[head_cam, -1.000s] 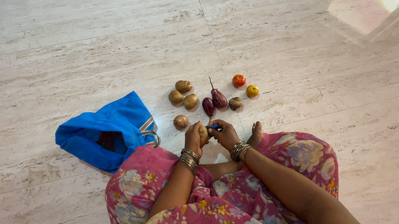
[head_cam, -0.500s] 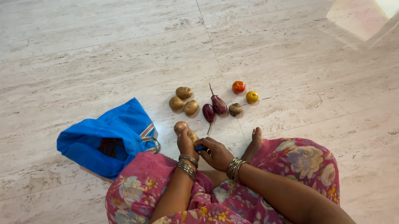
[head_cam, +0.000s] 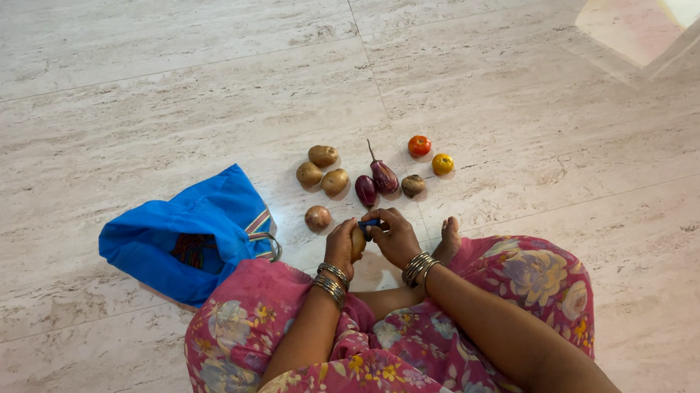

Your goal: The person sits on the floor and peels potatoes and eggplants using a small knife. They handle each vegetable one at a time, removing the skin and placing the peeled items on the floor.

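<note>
Seated on the marble floor (head_cam: 81, 126), the person's left hand (head_cam: 342, 246) grips a potato (head_cam: 358, 241) above the lap while the right hand (head_cam: 397, 236), closed around a blue-handled peeler (head_cam: 369, 222), rests against it.

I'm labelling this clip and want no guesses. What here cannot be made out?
Head view only:
- Potato: mostly covered by the left hand.
- Blue-handled tool: working end hidden by the right hand.
- Blue bag: contents shadowed.
- Brown item: too small to identify.
</note>
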